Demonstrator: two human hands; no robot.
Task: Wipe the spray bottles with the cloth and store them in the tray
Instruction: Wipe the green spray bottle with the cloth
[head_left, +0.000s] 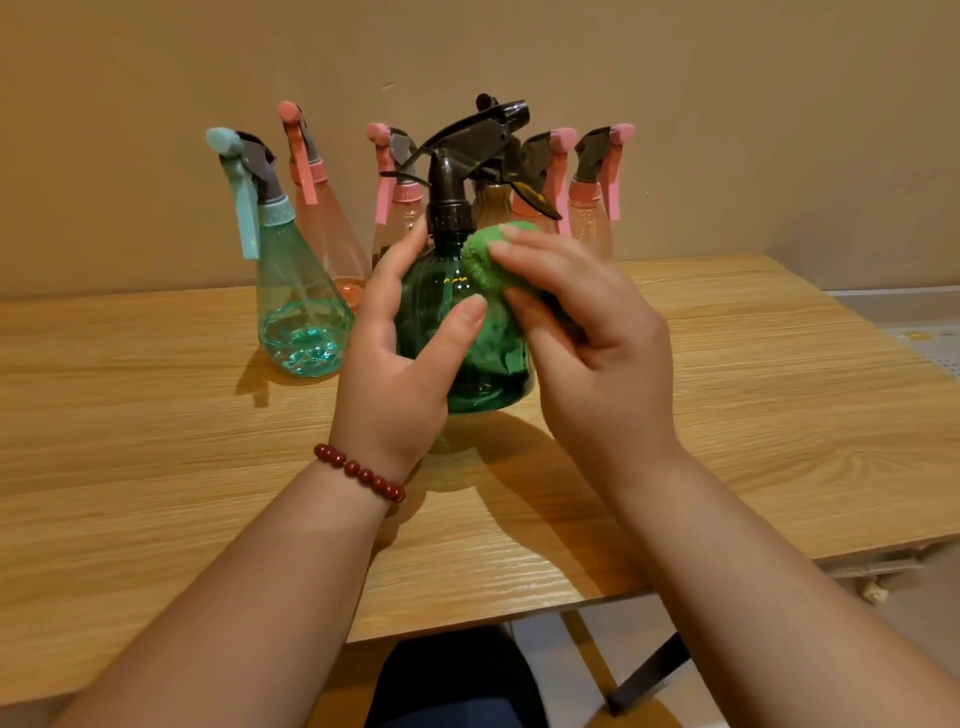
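1. Spray bottle (441, 291): dark green body with a black trigger head (467, 150). It stands upright in front of the person, over the middle of the worktop (156, 441). Cannot tell whether its base touches the wood.
2. Left hand (400, 364) grasps the body, thumb across the front and fingers round the far side up by the neck. There is a bead bracelet (358, 470) on that wrist.
3. Right hand (592, 353) holds a bunched green cloth (488, 254). The fingers press it onto the bottle's right shoulder, just under the collar.
4. Step in hand, as I judge it: wiping this bottle, upper part only so far.
5. Behind it, a blue-green bottle (296, 291) and several pink bottles (332, 228) stand on the worktop near the wall. None is in a tray, so most of the job looks to be ahead.
6. The tray is not in view.
7. Next move calls for:
   - running the cloth down and round the body;
   - the left hand turning the bottle to expose the side it covers;
   - likely a pass over the trigger head;
   - finding the tray, somewhere out of frame, before storing.
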